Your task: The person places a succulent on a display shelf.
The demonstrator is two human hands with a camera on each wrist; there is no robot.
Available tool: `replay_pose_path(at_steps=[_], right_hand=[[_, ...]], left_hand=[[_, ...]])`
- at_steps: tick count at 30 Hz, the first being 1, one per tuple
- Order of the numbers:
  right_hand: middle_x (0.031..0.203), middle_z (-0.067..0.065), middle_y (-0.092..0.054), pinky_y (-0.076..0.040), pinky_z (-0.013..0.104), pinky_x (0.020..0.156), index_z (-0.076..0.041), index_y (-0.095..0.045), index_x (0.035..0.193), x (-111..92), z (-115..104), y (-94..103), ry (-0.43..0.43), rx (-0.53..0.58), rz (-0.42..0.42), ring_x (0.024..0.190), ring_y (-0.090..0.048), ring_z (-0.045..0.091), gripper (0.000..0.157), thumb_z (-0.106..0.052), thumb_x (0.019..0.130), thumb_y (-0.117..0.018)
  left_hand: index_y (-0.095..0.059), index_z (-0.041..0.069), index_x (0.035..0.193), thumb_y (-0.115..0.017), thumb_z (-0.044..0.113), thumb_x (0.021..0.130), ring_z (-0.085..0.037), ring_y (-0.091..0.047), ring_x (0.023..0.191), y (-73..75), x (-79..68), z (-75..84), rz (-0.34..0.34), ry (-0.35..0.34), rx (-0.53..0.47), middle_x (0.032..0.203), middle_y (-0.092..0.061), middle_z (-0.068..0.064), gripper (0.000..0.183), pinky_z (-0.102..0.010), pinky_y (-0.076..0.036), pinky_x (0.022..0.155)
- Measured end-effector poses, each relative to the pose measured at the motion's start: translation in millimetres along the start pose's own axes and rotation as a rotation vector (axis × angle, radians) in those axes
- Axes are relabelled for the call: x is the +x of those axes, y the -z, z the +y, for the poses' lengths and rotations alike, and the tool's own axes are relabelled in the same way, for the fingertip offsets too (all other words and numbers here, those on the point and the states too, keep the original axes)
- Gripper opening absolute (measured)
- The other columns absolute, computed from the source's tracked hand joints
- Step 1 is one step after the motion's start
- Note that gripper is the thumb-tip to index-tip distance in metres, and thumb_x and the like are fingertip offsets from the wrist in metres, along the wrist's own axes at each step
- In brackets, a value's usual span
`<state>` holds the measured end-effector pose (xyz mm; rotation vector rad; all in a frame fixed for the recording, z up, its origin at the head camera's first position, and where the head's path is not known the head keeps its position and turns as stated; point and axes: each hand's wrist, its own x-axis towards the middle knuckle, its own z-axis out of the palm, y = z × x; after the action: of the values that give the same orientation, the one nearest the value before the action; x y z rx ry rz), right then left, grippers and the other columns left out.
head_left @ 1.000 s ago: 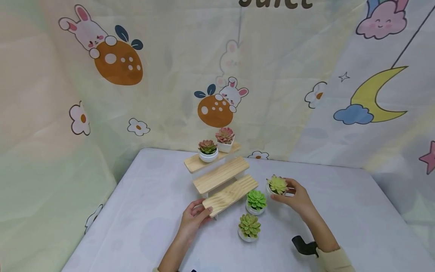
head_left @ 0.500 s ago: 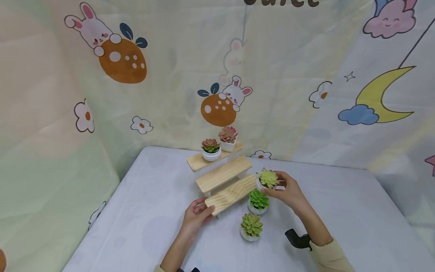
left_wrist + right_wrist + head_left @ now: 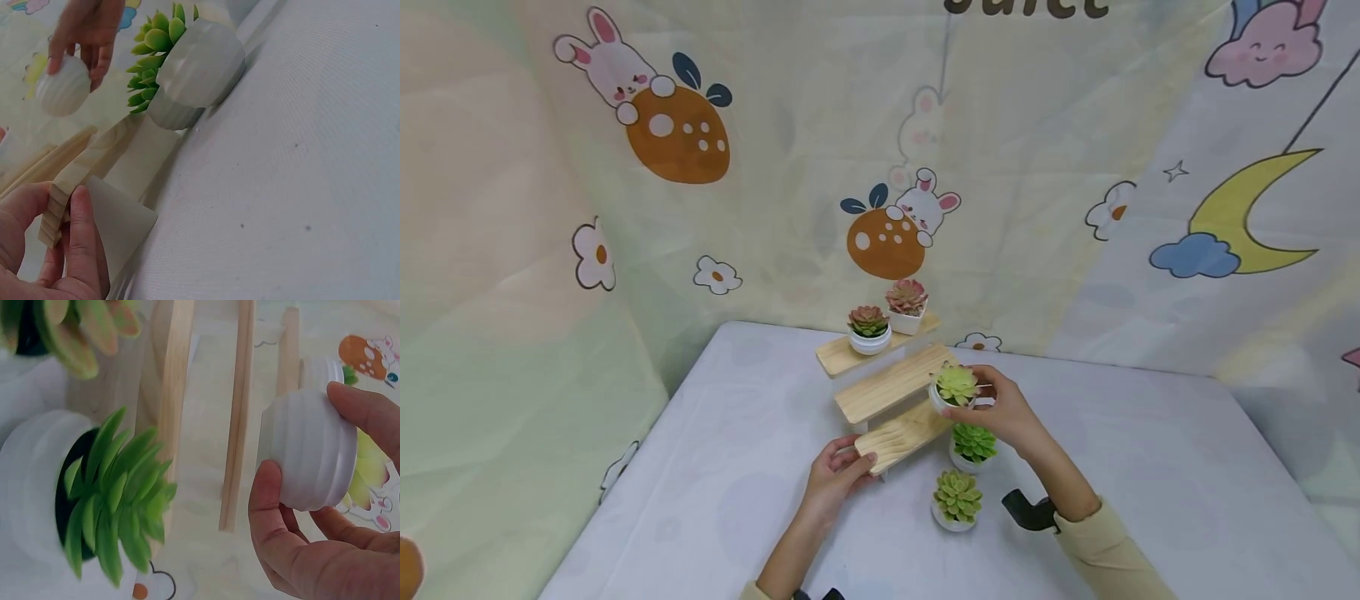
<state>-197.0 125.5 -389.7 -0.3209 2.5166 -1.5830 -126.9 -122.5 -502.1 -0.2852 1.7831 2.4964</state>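
Observation:
A three-tier wooden shelf stand (image 3: pixel 883 392) stands on the table. My left hand (image 3: pixel 837 479) pinches the left end of its lowest board, thumb and fingers on either side of the wood in the left wrist view. In my right hand (image 3: pixel 1006 410) is a yellow-green potted succulent (image 3: pixel 956 385), gripped by its ribbed white pot (image 3: pixel 309 450). That plant hangs over the right end of the lower boards in the head view. Just below it on the table stands a bright green potted succulent (image 3: pixel 973 444). Nearer the front is another yellow-green succulent (image 3: pixel 957 498) in a white pot.
On the top board sit a dark reddish succulent (image 3: pixel 868 329) in a round pot and a pink succulent (image 3: pixel 907 304) in a square one. The white-covered table (image 3: pixel 715 467) meets a printed cloth backdrop (image 3: pixel 775 167) behind the stand.
My right hand has carried the yellow-green succulent leftward and slightly up, from beside the stand to over its right end. My left hand keeps its hold on the lowest board.

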Motion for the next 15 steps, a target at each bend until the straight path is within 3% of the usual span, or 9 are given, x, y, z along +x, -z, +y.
replay_pose_path(at_steps=[15], right_hand=[[0.125, 0.021, -0.053, -0.054, 0.038, 0.085, 0.004, -0.047, 0.135, 22.1, -19.1, -32.9, 0.001, -0.069, -0.036, 0.108, -0.053, 0.032, 0.073, -0.018, 0.077, -0.084]], left_hand=[[-0.041, -0.009, 0.131, -0.068, 0.001, 0.087, -0.012, -0.065, 0.077, 0.0, -0.7, 2.1, -0.004, 0.011, -0.003, 0.092, -0.063, -0.004, 0.052, -0.025, -0.059, 0.073]])
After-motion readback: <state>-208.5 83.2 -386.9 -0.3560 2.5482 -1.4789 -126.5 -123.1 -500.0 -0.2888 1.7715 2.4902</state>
